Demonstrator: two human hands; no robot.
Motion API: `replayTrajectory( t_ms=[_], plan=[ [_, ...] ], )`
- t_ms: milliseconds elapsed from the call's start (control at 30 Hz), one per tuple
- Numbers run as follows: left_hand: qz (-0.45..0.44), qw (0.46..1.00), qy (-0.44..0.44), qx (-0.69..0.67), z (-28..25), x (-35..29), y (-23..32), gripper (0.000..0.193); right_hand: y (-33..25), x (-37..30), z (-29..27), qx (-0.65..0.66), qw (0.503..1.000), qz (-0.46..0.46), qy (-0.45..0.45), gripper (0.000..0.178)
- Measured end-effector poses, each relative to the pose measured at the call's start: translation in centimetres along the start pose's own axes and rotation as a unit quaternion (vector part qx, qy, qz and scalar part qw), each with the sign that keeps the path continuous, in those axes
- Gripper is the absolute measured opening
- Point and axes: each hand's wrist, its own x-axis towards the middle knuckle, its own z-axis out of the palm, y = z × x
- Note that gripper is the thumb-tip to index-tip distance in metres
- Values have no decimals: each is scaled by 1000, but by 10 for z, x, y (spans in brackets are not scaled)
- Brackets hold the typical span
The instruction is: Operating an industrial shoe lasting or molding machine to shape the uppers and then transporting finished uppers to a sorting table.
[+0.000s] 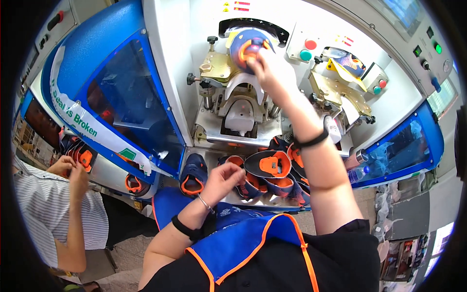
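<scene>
At the middle station of the white machine, my right hand (pixel 263 67) is closed on a blue and orange shoe upper (pixel 239 47). Motion blurs the upper, which sits against the curved opening at the back. Below it are a white curved clamp (pixel 244 83) and a pale toe-shaped form (pixel 239 117). My left hand (pixel 224 181) hovers lower down, fingers loosely curled together with nothing visible in them. Just beside it, several shoe uppers with orange linings (pixel 275 165) lie in a heap on the metal ledge. A dark blue upper (pixel 193 171) stands to its left.
A second station at the right holds another upper (pixel 351 64) by a yellow plate. Red and green buttons (pixel 305 50) sit between the stations. Blue windowed covers (pixel 131 87) flank the machine. At the left, a co-worker in a striped shirt (pixel 82 204) handles uppers. A bottle (pixel 359 173) stands right.
</scene>
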Motion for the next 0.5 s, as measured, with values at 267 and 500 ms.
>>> replayTrajectory(
  t_ms=[267, 500],
  plan=[
    [-9, 961, -25, -276, -5, 32, 11, 48, -96, -194, 2, 67, 993, 76, -52, 27],
    [-42, 949, -1, -313, -18, 80, 6, 42, -77, -155, 10, 0, 1000, 20, 0, 53]
  ],
)
